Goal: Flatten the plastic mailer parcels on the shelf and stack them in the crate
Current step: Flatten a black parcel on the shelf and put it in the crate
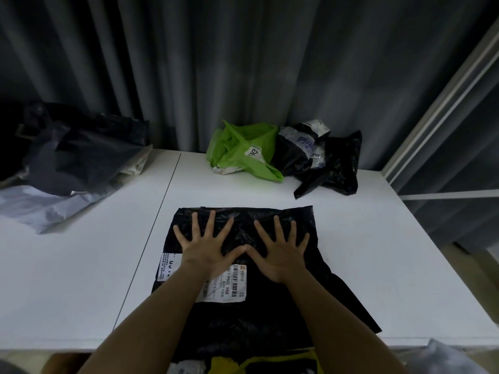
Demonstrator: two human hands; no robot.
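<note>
- I am pressing my left hand (204, 248) flat on the black mailer (270, 306), fingers spread and straight, gripping nothing.
- My right hand (283, 252) is lying beside it the same way, released and splayed, thumbs touching.
- The black mailer is lying flat on the white shelf (378, 252), its near edge hanging over the front.
- A green mailer (240, 152) and crumpled black mailers (324, 163) are sitting at the back.
- Dark and grey mailers (67, 163) are piling up at the far left.
</note>
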